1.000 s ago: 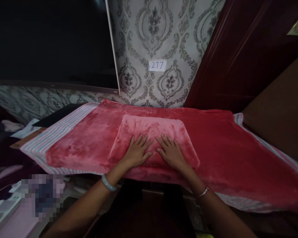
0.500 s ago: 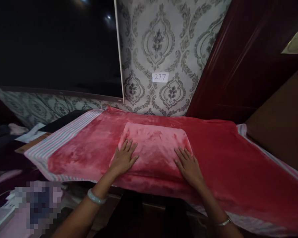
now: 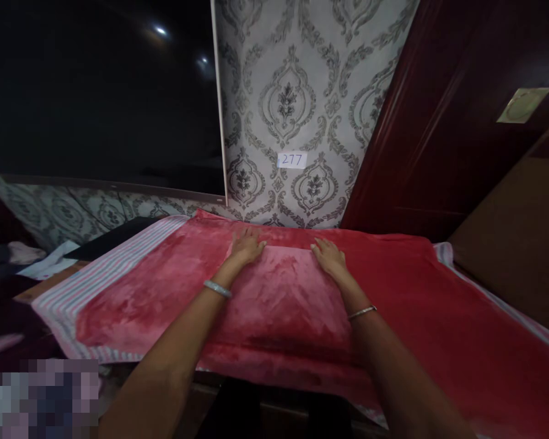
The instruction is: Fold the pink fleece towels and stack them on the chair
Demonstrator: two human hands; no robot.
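A folded pink plush blanket lies on a wide red plush cloth with a striped edging. My left hand rests at the folded blanket's far left corner, fingers apart and reaching past its far edge. At the far right corner is my right hand, its fingers apart and slightly bent over the edge. Neither hand is seen lifting the fabric. Each wrist wears a bangle.
A large black screen hangs on the patterned wall at the left. A paper label reads 277. Dark red wood panelling stands at the right, and a brown panel is beside the cloth. Papers lie at the left.
Both my hands have slid forward over the folded blanket, from its middle to its far corners. The camera view has tilted up slightly. The blanket keeps its folded shape.
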